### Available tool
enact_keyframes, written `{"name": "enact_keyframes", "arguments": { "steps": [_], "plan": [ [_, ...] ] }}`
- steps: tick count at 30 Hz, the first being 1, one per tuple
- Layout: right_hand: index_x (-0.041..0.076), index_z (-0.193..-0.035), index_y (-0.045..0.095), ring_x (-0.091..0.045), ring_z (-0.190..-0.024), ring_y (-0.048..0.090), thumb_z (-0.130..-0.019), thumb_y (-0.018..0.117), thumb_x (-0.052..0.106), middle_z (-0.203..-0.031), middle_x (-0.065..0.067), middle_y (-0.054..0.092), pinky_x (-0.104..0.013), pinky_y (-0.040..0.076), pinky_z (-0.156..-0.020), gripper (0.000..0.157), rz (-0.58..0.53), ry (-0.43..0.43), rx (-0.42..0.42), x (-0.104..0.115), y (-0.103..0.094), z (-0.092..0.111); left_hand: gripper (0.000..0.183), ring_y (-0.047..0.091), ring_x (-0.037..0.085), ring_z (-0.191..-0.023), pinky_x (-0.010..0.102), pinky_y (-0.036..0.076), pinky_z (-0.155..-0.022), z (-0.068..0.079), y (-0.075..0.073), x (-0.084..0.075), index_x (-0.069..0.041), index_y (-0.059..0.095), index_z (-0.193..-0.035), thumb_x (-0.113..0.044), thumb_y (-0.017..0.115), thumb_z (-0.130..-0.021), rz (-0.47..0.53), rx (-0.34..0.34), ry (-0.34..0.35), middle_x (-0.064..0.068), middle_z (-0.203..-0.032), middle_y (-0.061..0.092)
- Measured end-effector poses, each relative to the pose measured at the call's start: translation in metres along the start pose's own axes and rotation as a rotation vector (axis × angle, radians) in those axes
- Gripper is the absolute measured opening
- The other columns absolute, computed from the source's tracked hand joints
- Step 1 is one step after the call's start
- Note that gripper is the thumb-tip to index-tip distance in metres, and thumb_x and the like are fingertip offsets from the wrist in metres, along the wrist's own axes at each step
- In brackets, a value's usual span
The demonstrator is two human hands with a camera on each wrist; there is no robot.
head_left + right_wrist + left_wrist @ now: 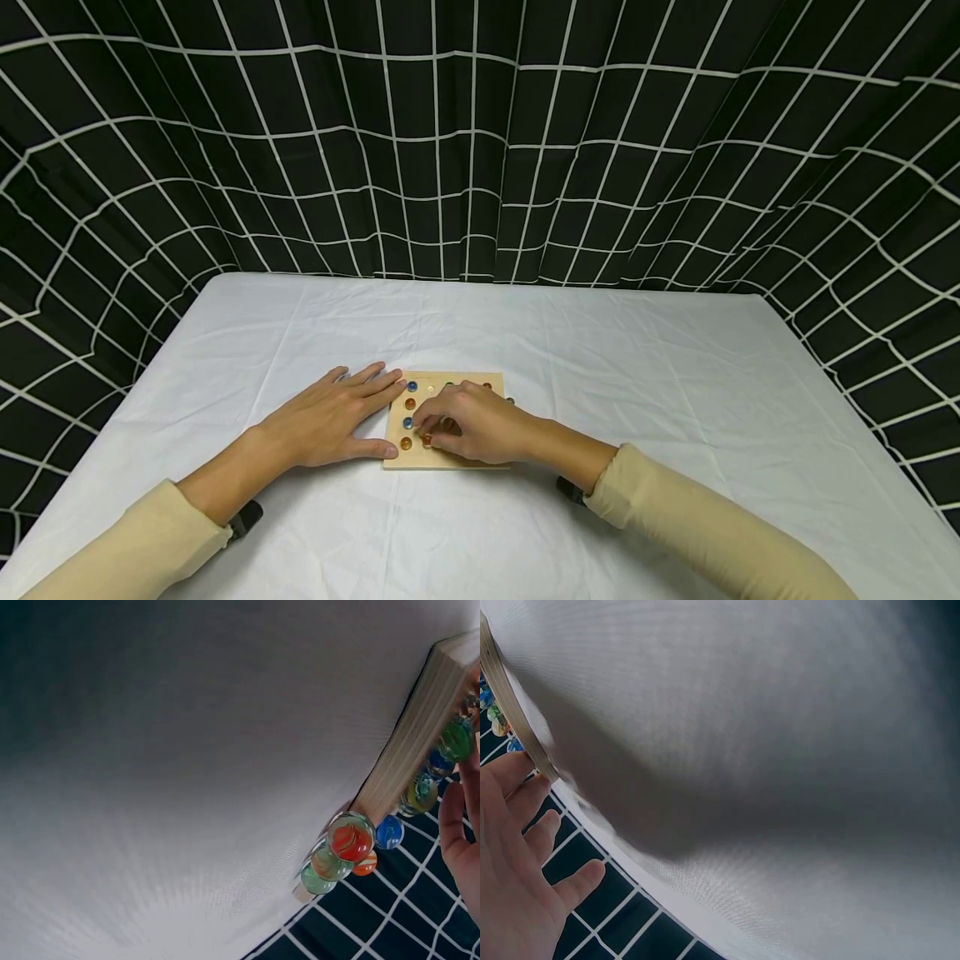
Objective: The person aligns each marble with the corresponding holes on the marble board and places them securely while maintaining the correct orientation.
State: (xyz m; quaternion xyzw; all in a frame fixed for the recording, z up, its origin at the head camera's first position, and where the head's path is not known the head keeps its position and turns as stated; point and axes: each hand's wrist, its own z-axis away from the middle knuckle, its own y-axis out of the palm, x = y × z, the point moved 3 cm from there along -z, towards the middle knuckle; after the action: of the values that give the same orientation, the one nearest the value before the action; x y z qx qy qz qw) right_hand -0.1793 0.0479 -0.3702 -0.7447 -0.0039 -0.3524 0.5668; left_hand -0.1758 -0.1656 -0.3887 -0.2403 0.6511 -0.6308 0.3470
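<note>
A light wooden board [450, 463] with rows of glass marbles lies on the white cloth. My left hand [337, 417] is spread flat at its left side, fingertips and thumb on the board's edge; the left wrist view shows those fingers [525, 795] by the wooden rim. Over the board's middle, my right hand [480, 421] bends down, thumb and index finger pinching an orange marble [427, 441]. Blue and orange marbles, among them a blue marble [412, 387], stand in a column along the left side. My right hand hides much of the board.
In the right wrist view, a clear marble with red inside [350, 838] and greenish marbles [316, 879] line the board's edge. A white cloth [637, 375] covers the table. Black curtains with a white grid [450, 150] surround it.
</note>
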Motion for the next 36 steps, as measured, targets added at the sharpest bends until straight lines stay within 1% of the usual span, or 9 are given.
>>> {"name": "enact_keyframes", "arguments": {
  "steps": [4, 9, 13, 15, 21, 23, 30, 34, 36],
  "plan": [
    [0.009, -0.111, 0.073, -0.004, -0.091, 0.065, -0.09, 0.072, 0.006, -0.097, 0.006, 0.073, -0.019, 0.048, -0.086, 0.021, -0.002, -0.014, -0.003, -0.001, 0.001, 0.0, 0.093, 0.027, 0.028, -0.148, 0.063, 0.026, -0.113, 0.0, 0.0, 0.0, -0.017, 0.033, -0.157, -0.077, 0.048, -0.087, -0.002, 0.003, -0.001, 0.002, -0.161, 0.031],
    [0.008, -0.113, 0.072, -0.006, -0.089, 0.065, -0.09, 0.073, 0.006, -0.099, 0.005, 0.074, -0.023, 0.047, -0.088, 0.023, 0.004, -0.014, -0.015, -0.002, -0.005, 0.001, 0.093, 0.027, 0.028, -0.148, 0.064, 0.026, -0.112, -0.001, 0.0, -0.001, -0.017, 0.033, -0.157, -0.078, 0.047, -0.087, -0.005, 0.003, -0.001, 0.002, -0.161, 0.032],
    [0.008, -0.115, 0.071, -0.008, -0.087, 0.064, -0.09, 0.074, 0.007, -0.099, 0.005, 0.073, -0.031, 0.046, -0.091, 0.026, 0.007, 0.034, -0.044, -0.005, -0.018, 0.005, 0.094, 0.026, 0.028, -0.148, 0.063, 0.025, -0.113, -0.001, 0.001, 0.0, -0.017, 0.034, -0.157, -0.079, 0.046, -0.087, -0.007, 0.008, -0.008, 0.002, -0.161, 0.031],
    [0.008, -0.116, 0.07, -0.009, -0.089, 0.065, -0.089, 0.074, 0.007, -0.099, 0.004, 0.074, -0.035, 0.046, -0.094, 0.027, 0.004, 0.065, -0.064, -0.01, -0.025, 0.009, 0.095, 0.026, 0.028, -0.148, 0.063, 0.025, -0.113, -0.001, 0.001, 0.0, -0.017, 0.034, -0.157, -0.079, 0.046, -0.086, -0.009, 0.008, -0.01, 0.002, -0.161, 0.031],
    [0.006, -0.116, 0.069, -0.011, -0.098, 0.068, -0.089, 0.074, 0.006, -0.099, 0.002, 0.075, -0.04, 0.049, -0.096, 0.028, -0.03, 0.157, -0.124, -0.029, -0.042, 0.025, 0.095, 0.026, 0.028, -0.149, 0.063, 0.025, -0.114, -0.001, 0.001, 0.0, -0.018, 0.034, -0.157, -0.08, 0.046, -0.086, -0.013, 0.005, -0.016, 0.001, -0.161, 0.032],
    [0.005, -0.116, 0.069, -0.01, -0.101, 0.067, -0.089, 0.074, 0.004, -0.099, 0.003, 0.075, -0.04, 0.048, -0.099, 0.028, -0.041, 0.183, -0.137, -0.035, -0.046, 0.031, 0.095, 0.026, 0.028, -0.149, 0.063, 0.024, -0.114, -0.001, 0.001, 0.0, -0.018, 0.033, -0.157, -0.08, 0.046, -0.086, -0.013, 0.005, -0.016, 0.001, -0.161, 0.031],
    [0.006, -0.116, 0.07, -0.012, -0.104, 0.066, -0.088, 0.074, 0.003, -0.098, 0.005, 0.074, -0.044, 0.047, -0.1, 0.029, -0.027, 0.248, -0.176, -0.054, -0.053, 0.053, 0.095, 0.026, 0.028, -0.149, 0.063, 0.025, -0.114, -0.001, 0.001, 0.0, -0.018, 0.034, -0.157, -0.08, 0.047, -0.086, -0.017, -0.002, -0.011, 0.001, -0.161, 0.032],
    [0.006, -0.115, 0.07, -0.013, -0.103, 0.067, -0.087, 0.074, 0.003, -0.098, 0.004, 0.075, -0.046, 0.048, -0.099, 0.029, -0.03, 0.27, -0.184, -0.062, -0.054, 0.06, 0.095, 0.027, 0.028, -0.148, 0.063, 0.025, -0.113, -0.001, 0.002, 0.0, -0.018, 0.034, -0.157, -0.08, 0.047, -0.086, -0.02, -0.003, -0.01, 0.001, -0.161, 0.032],
    [0.005, -0.114, 0.07, -0.013, -0.102, 0.068, -0.086, 0.075, 0.002, -0.098, 0.003, 0.075, -0.047, 0.049, -0.097, 0.028, -0.034, 0.266, -0.178, -0.065, -0.053, 0.062, 0.095, 0.027, 0.027, -0.148, 0.062, 0.026, -0.113, -0.001, 0.002, 0.0, -0.018, 0.034, -0.157, -0.08, 0.046, -0.086, -0.02, -0.001, -0.012, 0.001, -0.161, 0.032]
  ]
}}
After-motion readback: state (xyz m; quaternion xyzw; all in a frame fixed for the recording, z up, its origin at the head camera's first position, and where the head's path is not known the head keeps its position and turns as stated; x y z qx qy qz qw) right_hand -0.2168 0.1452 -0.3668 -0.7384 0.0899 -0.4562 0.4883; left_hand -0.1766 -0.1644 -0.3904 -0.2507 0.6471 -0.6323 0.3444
